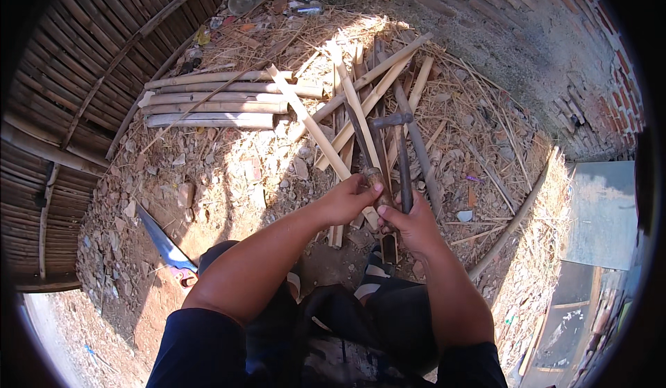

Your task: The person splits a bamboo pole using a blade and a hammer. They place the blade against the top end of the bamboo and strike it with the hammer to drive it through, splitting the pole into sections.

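Note:
My left hand is closed round the brown wooden handle of a tool. A dark, narrow blade seems to run away from me beyond that handle, though bamboo strips partly confuse its outline. In my right hand is a hammer, its dark shaft upright in the picture and its head at the far end. The right thumb and fingertips also come close to the wooden handle's near end; whether they touch it I cannot tell. Split bamboo strips lie crossed just beyond both hands.
Several bamboo poles are stacked at the far left. A handsaw lies on the rubble to my left. A bamboo-slat wall bounds the left side, a brick wall the far right. A curved pole rests at right, near a grey sheet.

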The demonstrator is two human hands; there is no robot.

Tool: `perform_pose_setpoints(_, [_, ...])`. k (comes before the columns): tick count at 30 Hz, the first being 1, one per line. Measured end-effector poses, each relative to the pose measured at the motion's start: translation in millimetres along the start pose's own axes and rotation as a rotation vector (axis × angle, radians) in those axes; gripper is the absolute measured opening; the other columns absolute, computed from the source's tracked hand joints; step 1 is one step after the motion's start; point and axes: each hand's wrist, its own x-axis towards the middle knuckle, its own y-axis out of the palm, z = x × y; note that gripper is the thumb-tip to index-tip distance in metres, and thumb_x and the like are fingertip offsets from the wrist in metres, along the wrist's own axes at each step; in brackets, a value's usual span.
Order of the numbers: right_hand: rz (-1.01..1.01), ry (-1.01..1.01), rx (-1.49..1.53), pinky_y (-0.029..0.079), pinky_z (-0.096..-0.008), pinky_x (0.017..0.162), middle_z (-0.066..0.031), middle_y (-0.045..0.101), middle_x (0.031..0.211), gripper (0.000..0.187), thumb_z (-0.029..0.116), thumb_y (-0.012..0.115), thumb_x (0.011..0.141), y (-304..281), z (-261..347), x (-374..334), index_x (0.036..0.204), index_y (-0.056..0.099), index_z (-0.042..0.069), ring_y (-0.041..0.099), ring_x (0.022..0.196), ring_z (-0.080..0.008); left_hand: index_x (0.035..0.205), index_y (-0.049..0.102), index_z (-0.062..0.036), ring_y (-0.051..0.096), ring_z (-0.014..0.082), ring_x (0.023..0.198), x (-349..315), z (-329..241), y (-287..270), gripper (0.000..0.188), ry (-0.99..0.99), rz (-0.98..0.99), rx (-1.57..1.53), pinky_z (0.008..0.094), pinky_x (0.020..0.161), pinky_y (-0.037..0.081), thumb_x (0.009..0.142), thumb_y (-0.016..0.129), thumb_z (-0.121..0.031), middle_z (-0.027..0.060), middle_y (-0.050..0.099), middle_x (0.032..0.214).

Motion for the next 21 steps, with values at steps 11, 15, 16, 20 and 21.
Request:
perform_pose_setpoints(11, [-0.213,0.058,-0.064,0.054,-0.0305,0.058,-0.0186,0.071,0.099,0.035,0.01,0.074,0.09,-27.5,19.4,29.1,0.103,0.041,0.009,0.068,0.071,-0.0178,0.119,0.066,0.0025,0.068,0.0369,0.108,68.1,133.8,-243.3,0.059,-0.46,-0.433,1.032,0.0449,0.095,0.053,0.096,0.057,-0.051,0.0231,0.071,0.113])
perform_pose_setpoints(15, [-0.249,0.072,-0.063,0.054,-0.029,0.058,-0.0148,0.069,0.094,0.041,0.013,0.077,0.088,-30.4,18.5,35.3,0.108,0.043,0.004,0.068,0.071,-0.0167,0.129,0.058,0.0,0.064,0.036,0.116,79.5,133.4,-258.8,0.06,-0.568,-0.528,1.016,0.0446,0.099,0.052,0.093,0.062,-0.047,0.0225,0.067,0.121])
perform_pose_setpoints(16, [-0.251,0.087,-0.066,0.054,-0.0292,0.059,-0.0162,0.07,0.095,0.041,0.013,0.077,0.088,-28.9,19.5,36.4,0.108,0.043,0.004,0.068,0.071,-0.0168,0.129,0.057,0.0005,0.065,0.0373,0.114,84.5,139.2,-261.6,0.061,-0.548,-0.559,1.026,0.0457,0.098,0.052,0.091,0.062,-0.047,0.0234,0.067,0.119])
perform_pose_setpoints(20, [-0.255,0.122,-0.106,0.056,-0.0294,0.061,-0.0185,0.071,0.097,0.042,0.012,0.077,0.087,-20.1,23.8,47.1,0.108,0.042,0.004,0.068,0.07,-0.017,0.145,0.047,-0.0169,0.041,0.0348,0.142,117.2,136.3,-275.7,0.057,-0.532,-0.546,1.451,0.0517,0.106,0.044,0.092,0.063,-0.033,0.0185,0.035,0.157])
perform_pose_setpoints(21, [-0.249,0.127,-0.109,0.056,-0.029,0.061,-0.0186,0.071,0.097,0.042,0.012,0.077,0.086,-17.9,24.2,49.4,0.108,0.042,0.004,0.068,0.07,-0.017,0.147,0.045,-0.0199,0.036,0.0358,0.144,126.0,138.5,-280.1,0.057,-0.53,-0.585,1.507,0.054,0.106,0.042,0.094,0.061,-0.032,0.0181,0.031,0.159])
